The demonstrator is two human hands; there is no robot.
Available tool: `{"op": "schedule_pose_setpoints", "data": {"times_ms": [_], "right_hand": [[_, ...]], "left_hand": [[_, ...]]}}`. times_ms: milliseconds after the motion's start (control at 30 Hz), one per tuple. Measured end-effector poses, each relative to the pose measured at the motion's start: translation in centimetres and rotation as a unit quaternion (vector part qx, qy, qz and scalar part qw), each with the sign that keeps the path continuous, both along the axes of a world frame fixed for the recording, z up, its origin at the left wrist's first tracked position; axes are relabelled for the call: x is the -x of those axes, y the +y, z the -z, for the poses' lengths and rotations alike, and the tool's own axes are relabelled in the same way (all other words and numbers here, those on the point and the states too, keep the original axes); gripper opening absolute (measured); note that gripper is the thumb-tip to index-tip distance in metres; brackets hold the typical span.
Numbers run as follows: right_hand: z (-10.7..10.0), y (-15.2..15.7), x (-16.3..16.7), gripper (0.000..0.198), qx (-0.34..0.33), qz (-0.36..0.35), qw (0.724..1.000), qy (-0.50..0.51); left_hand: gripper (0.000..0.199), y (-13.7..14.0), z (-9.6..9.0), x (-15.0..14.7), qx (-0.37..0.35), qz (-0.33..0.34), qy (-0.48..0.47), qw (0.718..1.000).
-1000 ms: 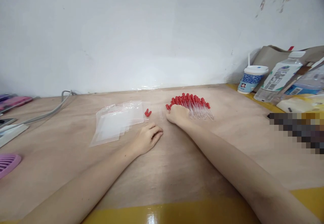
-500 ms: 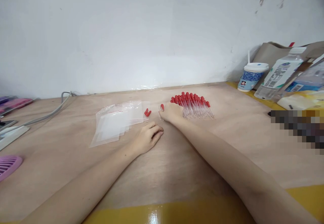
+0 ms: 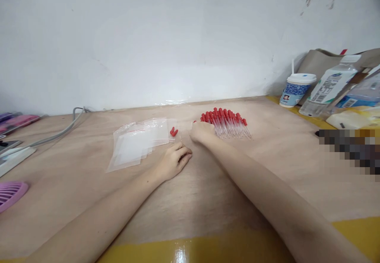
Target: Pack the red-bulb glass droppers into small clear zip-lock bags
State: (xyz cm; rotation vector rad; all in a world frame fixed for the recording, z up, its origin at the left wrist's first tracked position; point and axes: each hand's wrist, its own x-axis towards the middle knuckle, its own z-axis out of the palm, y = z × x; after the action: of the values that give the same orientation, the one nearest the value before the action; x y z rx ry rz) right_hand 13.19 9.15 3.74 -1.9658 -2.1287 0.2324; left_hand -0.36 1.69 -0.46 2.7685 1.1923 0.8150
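My right hand [image 3: 203,131] is closed just left of a fanned row of droppers [image 3: 224,121] with red rubber bulbs and thin clear tubes. A red bulb tip shows past its fingers, apparently of a dropper in its grip; most of that is hidden. Lower and to the left, my left hand [image 3: 175,161] rests on the table, fingers curled and thumb tip near the index tip, with nothing visible in it. Loose red bulbs [image 3: 173,131] lie beyond it, beside a faint thin clear tube [image 3: 180,136]. Overlapping clear zip bags [image 3: 130,148] are spread at the left.
On the right stand a paper cup [image 3: 293,92] with a straw and a clear bottle [image 3: 325,86], near a grey-brown bag [image 3: 314,63]. A grey cable [image 3: 68,128] crosses the left side. A purple slatted object [image 3: 12,195] sits at the left edge.
My right hand has shifted slightly, and less of the red bulb shows at its fingers. A thin clear tube now shows left of it, near the loose bulbs. My left hand has stayed put.
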Motion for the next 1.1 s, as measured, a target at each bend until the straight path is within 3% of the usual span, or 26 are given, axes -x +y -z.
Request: {"op": "schedule_pose_setpoints", "data": {"times_ms": [167,267,367,467,633,833,1000,1100], "right_hand": [[0.2,-3.7,-4.3,0.028,-0.052,-0.037,0.998,-0.024],[1.9,-5.6,-7.7,0.026,-0.175,-0.073,0.978,-0.09],[4.1,-6.4,-10.3,0.026,-0.29,-0.134,0.944,-0.085],[5.5,-6.7,-11.5,0.025,-0.346,-0.163,0.923,-0.038],[5.5,-7.1,-11.2,0.016,-0.308,-0.143,0.937,0.078],[5.1,-7.3,-11.2,0.012,-0.274,-0.145,0.943,0.117],[5.1,-7.3,-11.3,0.011,-0.27,-0.147,0.944,0.118],[5.0,-7.3,-11.3,0.01,-0.267,-0.169,0.94,0.128]], "left_hand": [[0.01,-0.3,-0.2,0.4,-0.037,-0.088,-0.024,0.995],[0.012,0.5,-1.1,1.2,-0.071,-0.176,0.0,0.982],[0.014,2.3,-2.2,2.2,-0.084,-0.236,0.031,0.968],[0.014,4.4,-2.8,2.5,-0.084,-0.259,0.053,0.961],[0.014,7.0,-2.7,1.5,-0.095,-0.278,0.08,0.953],[0.017,8.3,-2.1,0.5,-0.104,-0.283,0.089,0.949],[0.016,8.7,-1.9,0.0,-0.095,-0.278,0.061,0.954],[0.015,7.4,-2.4,-0.7,-0.091,-0.252,0.026,0.963]]}}
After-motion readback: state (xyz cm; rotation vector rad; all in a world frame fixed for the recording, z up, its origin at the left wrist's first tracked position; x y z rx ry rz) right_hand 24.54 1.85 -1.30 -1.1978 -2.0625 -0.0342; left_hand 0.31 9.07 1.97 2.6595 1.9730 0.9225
